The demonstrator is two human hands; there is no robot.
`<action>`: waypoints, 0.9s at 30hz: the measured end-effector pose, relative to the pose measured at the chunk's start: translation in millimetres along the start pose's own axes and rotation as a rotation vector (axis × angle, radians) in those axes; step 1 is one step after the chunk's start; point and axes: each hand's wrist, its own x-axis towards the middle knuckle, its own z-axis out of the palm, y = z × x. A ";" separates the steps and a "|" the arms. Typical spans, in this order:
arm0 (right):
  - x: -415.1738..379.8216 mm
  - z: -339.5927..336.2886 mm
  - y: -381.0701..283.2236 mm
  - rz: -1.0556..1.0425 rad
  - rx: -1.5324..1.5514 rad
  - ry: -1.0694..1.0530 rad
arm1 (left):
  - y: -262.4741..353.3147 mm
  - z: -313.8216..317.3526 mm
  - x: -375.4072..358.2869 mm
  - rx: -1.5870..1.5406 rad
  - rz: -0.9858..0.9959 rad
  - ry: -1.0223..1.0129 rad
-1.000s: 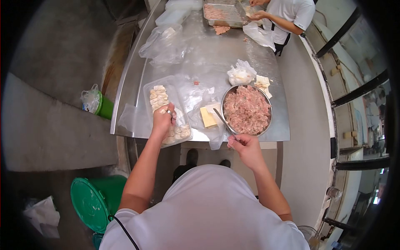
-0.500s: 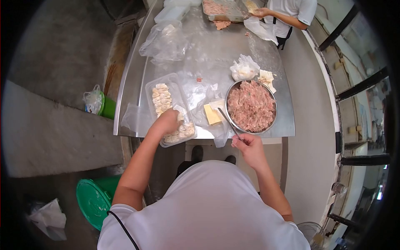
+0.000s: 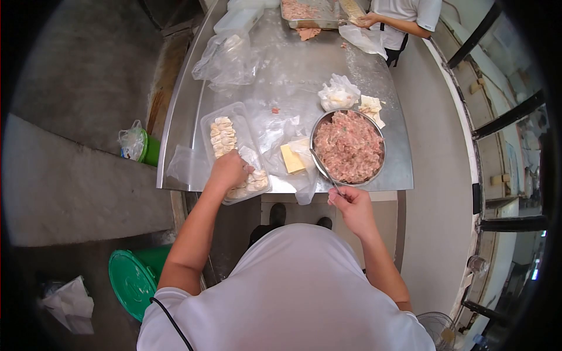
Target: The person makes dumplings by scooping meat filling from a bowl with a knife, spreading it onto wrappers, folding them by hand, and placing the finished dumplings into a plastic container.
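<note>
My left hand (image 3: pixel 229 171) is over the clear plastic tray (image 3: pixel 253 139), its fingers closed and pointing down among pale filled dumplings (image 3: pixel 223 136); whatever the fingertips hold is hidden. My right hand (image 3: pixel 353 205) grips the handle of a thin metal spatula (image 3: pixel 324 165), whose blade rests by the left rim of a round metal bowl. Pink minced meat (image 3: pixel 349 147) fills that bowl (image 3: pixel 383 159). Between tray and bowl lie yellow square wrappers (image 3: pixel 292 159) on a thin plastic sheet (image 3: pixel 306 186).
A crumpled white bag (image 3: pixel 339 92) and loose wrapper pieces (image 3: pixel 371 110) lie behind the bowl. Plastic bags (image 3: pixel 225 58) are at the back left of the metal table (image 3: pixel 293 70). Across it, a co-worker's hand (image 3: pixel 367 20) is beside a meat tray (image 3: pixel 309 24). Green bucket (image 3: pixel 132 284) at lower left.
The view has shifted slightly. My left hand has moved a little up and left over the tray. The spatula's blade has come closer to the bowl's rim.
</note>
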 end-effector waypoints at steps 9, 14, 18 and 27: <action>-3.0 -16.1 1.4 0.009 -0.010 0.024 | 49.6 3.7 5.3 -0.360 0.102 0.269; -7.3 -19.7 5.0 -0.007 0.005 0.045 | 116.4 38.2 22.6 -0.267 0.289 0.344; -13.6 -28.3 10.7 -0.002 0.020 0.083 | 119.6 41.3 32.4 -0.330 0.235 0.230; -21.0 -33.7 18.6 0.033 0.041 0.134 | 127.9 35.9 40.6 -0.328 0.256 0.192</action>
